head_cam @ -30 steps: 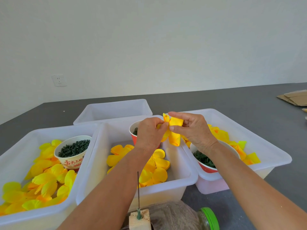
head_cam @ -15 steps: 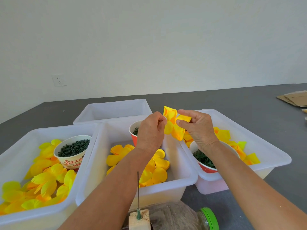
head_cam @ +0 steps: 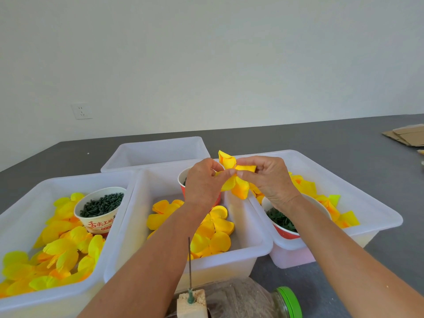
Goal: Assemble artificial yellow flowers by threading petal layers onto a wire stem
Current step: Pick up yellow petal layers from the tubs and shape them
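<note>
petal layer (head_cam: 236, 177): spread, lobes up and down | left hand (head_cam: 203, 187): pinching its centre | right hand (head_cam: 269, 180): pinching its centre | wire stem (head_cam: 190, 265): upright in block

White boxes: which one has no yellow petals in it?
The far white box, behind the others, looks bare inside. The left box, middle box and right box all hold yellow petals.
</note>
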Motion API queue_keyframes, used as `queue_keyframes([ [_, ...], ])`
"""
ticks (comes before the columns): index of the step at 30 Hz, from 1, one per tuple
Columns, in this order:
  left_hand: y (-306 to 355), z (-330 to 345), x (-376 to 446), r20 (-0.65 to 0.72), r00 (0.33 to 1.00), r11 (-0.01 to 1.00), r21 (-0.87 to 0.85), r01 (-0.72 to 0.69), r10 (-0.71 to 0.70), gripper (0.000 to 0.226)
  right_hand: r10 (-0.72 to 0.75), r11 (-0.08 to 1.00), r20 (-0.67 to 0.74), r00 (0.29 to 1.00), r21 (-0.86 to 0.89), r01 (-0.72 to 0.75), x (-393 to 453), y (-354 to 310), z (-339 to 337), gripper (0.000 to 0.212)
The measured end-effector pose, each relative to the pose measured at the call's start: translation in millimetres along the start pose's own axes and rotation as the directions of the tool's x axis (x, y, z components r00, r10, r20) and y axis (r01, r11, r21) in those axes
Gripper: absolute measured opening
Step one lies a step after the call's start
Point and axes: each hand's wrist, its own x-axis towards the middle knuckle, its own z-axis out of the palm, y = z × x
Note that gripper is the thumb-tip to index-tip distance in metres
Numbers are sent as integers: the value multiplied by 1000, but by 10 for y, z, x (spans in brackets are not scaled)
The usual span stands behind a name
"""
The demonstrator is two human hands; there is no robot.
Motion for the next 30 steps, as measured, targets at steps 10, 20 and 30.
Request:
queue_keyframes([
  [10,-14,-25,27,-73,996,998,33,62,-59,18,-20,988,-143,990,-153,-2,55,90,8,25],
  [20,23,-56,28,-43,972,959,-181,218,-229,19,-2,983,-368,930,-171,-66,141,185,-50,30],
  [30,28,-27,53,-70,964,923,-313,223,-257,17,68,983,-501,863,-116,-145,166,186,-71,33],
])
